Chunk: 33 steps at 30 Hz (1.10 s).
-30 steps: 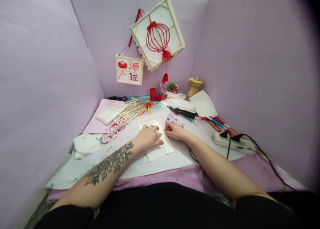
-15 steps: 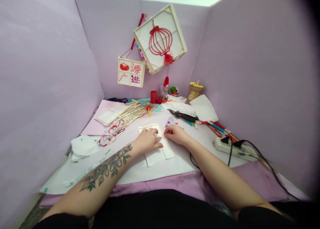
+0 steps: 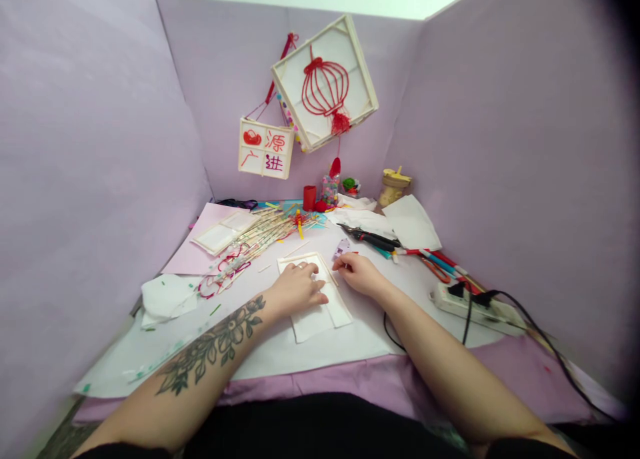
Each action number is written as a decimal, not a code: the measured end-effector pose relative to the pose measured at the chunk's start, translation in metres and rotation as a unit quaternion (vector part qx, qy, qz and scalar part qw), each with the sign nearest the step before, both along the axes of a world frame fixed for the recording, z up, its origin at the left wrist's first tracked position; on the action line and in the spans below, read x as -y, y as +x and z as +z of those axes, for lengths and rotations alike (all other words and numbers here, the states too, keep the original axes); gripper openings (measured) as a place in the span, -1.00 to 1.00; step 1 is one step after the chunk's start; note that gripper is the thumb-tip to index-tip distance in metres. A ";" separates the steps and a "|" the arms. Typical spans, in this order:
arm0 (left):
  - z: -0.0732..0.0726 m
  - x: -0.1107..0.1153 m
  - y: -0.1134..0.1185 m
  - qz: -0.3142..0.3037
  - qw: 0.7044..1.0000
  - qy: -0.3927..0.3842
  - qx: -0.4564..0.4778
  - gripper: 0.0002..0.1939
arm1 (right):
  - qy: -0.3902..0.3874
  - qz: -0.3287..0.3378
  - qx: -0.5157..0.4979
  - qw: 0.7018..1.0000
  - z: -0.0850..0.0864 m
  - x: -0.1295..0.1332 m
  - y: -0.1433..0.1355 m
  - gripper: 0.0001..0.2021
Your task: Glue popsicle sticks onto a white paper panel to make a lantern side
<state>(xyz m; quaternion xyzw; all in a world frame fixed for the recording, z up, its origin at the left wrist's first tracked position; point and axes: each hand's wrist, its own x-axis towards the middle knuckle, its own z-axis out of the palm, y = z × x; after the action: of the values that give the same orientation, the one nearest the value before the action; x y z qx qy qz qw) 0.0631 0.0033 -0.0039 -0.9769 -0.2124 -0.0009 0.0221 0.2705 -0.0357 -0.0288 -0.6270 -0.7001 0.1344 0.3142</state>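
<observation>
The stick-edged white paper panel [image 3: 313,324] lies flat on the white-covered table [image 3: 270,360] under the left hand [image 3: 300,288], its fingers loosely spread and gripping nothing, while the right hand [image 3: 364,273] bends in near the panel's right edge, fingertips drawn together, around what I cannot tell. Beyond the panel is a partly hidden lilac glue gun [image 3: 342,247]; right of it, a power strip [image 3: 475,310]. Behind and above it, on lilac partition walls [image 3: 500,145], hang a red-lantern frame [image 3: 325,85] and a plaque [image 3: 266,147] reading "源", "广" and "进".
</observation>
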 end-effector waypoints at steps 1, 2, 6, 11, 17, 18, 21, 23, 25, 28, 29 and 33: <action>0.000 0.000 0.000 0.000 1.000 -0.002 -0.001 -0.61 | -0.005 0.011 0.005 1.000 0.000 0.000 0.000 -0.70; 0.001 0.000 0.000 0.001 1.000 -0.003 -0.001 -0.61 | -0.008 0.024 0.010 1.000 -0.001 0.000 0.000 -0.68; 0.002 0.001 0.001 0.002 1.000 -0.010 -0.004 -0.59 | -0.008 0.071 0.020 0.997 -0.006 0.001 -0.001 -0.61; 0.004 0.002 0.001 0.006 1.000 -0.013 -0.012 -0.58 | -0.013 0.081 0.043 0.996 -0.005 0.003 -0.004 -0.63; 0.002 0.002 0.001 0.004 1.000 -0.013 -0.002 -0.61 | 0.021 -0.102 0.103 0.989 -0.003 -0.003 0.012 -0.67; 0.002 0.002 0.001 0.004 1.000 -0.013 0.000 -0.62 | 0.012 -0.138 0.124 0.983 -0.004 -0.005 0.017 -0.66; 0.000 0.001 0.000 0.004 1.000 -0.011 0.008 -0.62 | -0.046 -0.181 0.163 0.969 -0.010 -0.012 0.029 -0.60; -0.001 0.000 0.000 0.003 1.000 -0.010 0.011 -0.62 | -0.069 -0.177 0.171 0.967 -0.014 -0.018 0.033 -0.55; -0.001 0.000 0.000 0.002 1.000 -0.012 0.009 -0.61 | -0.075 -0.177 0.175 0.965 -0.017 -0.023 0.034 -0.52; -0.001 0.000 -0.001 0.003 1.000 -0.014 0.005 -0.62 | -0.084 -0.182 0.164 0.966 -0.017 -0.028 0.034 -0.56; -0.001 0.001 -0.001 0.003 1.000 -0.014 0.005 -0.62 | -0.079 -0.180 0.146 0.969 -0.016 -0.029 0.034 -0.60; -0.001 0.001 -0.001 0.006 1.000 -0.020 0.008 -0.62 | 0.001 -0.152 -0.055 0.987 -0.004 -0.020 0.034 -0.65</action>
<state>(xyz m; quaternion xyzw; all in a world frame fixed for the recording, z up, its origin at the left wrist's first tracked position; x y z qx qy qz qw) 0.0622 0.0026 -0.0050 -0.9758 -0.2186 -0.0042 0.0014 0.3043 -0.0154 -0.0326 -0.7172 -0.5786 0.1185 0.3699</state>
